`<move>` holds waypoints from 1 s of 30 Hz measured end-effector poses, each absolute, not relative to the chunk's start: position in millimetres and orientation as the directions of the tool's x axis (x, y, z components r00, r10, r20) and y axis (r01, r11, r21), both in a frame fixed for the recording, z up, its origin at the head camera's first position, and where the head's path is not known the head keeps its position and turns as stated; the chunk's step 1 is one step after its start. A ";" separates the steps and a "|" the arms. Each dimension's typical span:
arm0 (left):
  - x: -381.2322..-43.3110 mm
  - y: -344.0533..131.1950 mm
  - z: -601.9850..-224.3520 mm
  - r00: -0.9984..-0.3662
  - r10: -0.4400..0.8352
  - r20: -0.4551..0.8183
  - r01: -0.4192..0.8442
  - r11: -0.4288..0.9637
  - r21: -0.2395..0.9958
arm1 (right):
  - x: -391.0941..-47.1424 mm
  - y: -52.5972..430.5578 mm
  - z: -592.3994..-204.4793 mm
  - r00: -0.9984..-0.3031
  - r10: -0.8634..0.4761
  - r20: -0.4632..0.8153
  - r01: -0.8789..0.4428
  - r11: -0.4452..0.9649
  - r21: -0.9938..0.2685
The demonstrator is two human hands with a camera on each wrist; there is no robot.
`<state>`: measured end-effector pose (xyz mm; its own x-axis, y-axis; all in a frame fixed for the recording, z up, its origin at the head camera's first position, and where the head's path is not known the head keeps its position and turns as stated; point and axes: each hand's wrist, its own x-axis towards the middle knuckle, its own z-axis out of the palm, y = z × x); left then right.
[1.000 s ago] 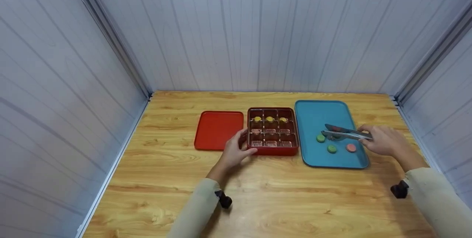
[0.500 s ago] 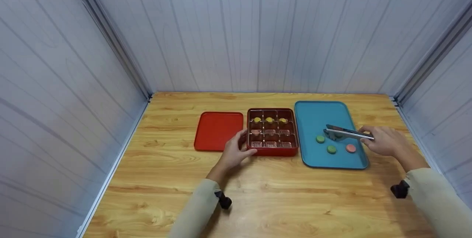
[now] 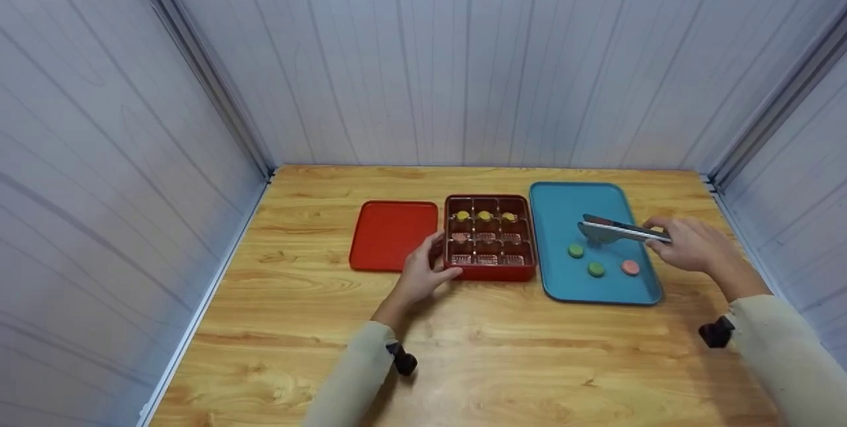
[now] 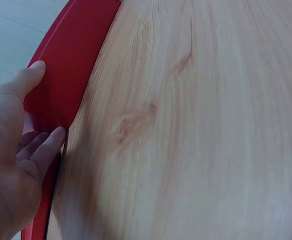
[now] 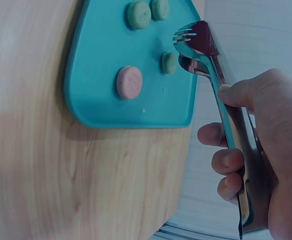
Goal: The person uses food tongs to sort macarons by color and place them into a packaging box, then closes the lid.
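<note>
My left hand grips the near left corner of a dark red divided box, thumb on its front wall and fingers at its left side. Yellow macarons fill the box's back row, and a pink macaron lies in the middle row's left compartment. With my right hand I hold metal serving tongs above a blue tray. Their tips are apart, with nothing between them. Green macarons and a pink macaron lie on the tray; in the head view the tongs hide one green macaron.
A red lid lies flat on the wooden table, left of the box. The blue tray stands close to the box's right side. Pale panel walls enclose the table at the back and both sides.
My right hand and the tongs have moved slightly up and away from me over the tray. The left hand and the box stay where they were.
</note>
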<state>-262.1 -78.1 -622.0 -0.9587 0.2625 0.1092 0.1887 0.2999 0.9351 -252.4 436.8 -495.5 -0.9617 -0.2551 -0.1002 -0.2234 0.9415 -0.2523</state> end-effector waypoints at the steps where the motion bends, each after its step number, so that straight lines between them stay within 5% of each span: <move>1: -262.1 -78.1 -621.8 -0.958 0.264 0.110 0.189 0.293 0.937 | -253.2 435.4 -494.6 -0.962 -0.256 -0.097 -0.225 0.941 -0.252; 30: -267.7 -82.5 -637.5 -0.925 0.289 0.247 0.332 0.299 0.895 | -273.2 373.1 -469.3 -0.942 -0.324 -0.087 -0.287 0.912 -0.293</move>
<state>-267.7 -82.5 -637.5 -0.9248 0.2895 0.2469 0.3323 0.2985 0.8947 -273.2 373.1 -469.3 -0.9421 -0.3239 -0.0867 -0.2866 0.9122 -0.2929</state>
